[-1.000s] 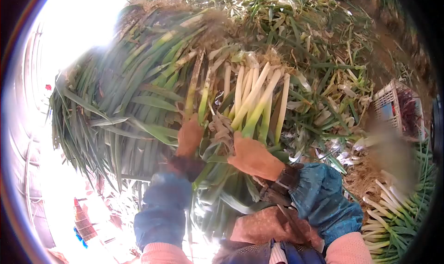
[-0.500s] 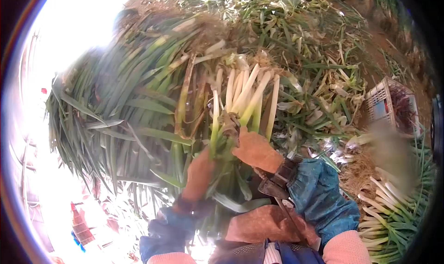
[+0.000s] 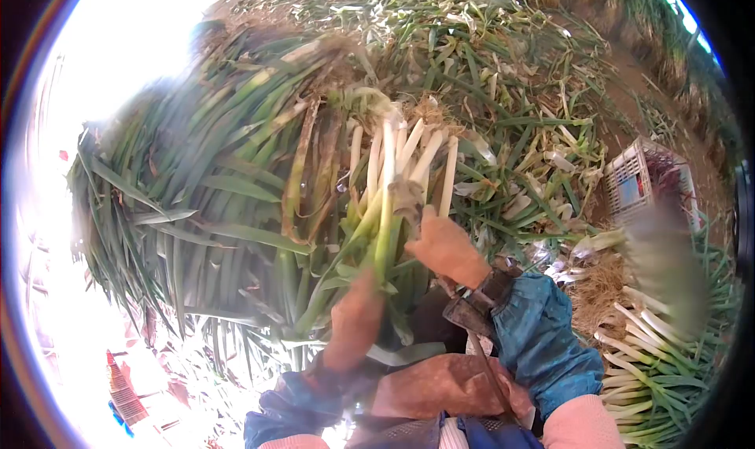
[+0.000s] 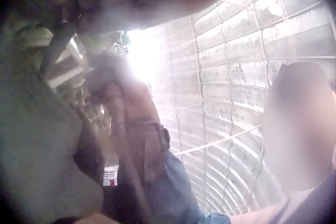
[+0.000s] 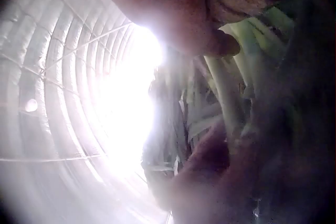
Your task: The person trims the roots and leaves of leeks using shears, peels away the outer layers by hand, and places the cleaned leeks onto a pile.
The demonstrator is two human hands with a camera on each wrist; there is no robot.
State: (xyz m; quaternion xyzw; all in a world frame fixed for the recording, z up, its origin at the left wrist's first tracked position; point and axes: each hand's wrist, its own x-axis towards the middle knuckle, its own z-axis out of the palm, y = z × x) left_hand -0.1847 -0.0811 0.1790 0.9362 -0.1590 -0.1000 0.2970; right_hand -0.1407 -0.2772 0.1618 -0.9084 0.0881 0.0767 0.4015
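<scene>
Left hand (image 3: 355, 323): blurred; grip apparently closed around single leek (image 3: 387, 189). Right hand (image 3: 450, 251): grip holding bundled leeks (image 3: 425, 162) beside it. Crate (image 3: 624, 174): at right, near loose leaves (image 3: 535, 134).

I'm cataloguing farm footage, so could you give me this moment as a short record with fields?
Left grip: holds a leek-like stalk by its green part; blurred
Right grip: holds a bunch of pale stalks, root ends pointing away from the person
Clothing: blue sleeves
Left side: large heap of long green leaves
Far ground: scattered leaf litter
Right side: pale lattice crate; nearer, a row of white-ended stalks
Enclosure: curved, ribbed wall
</scene>
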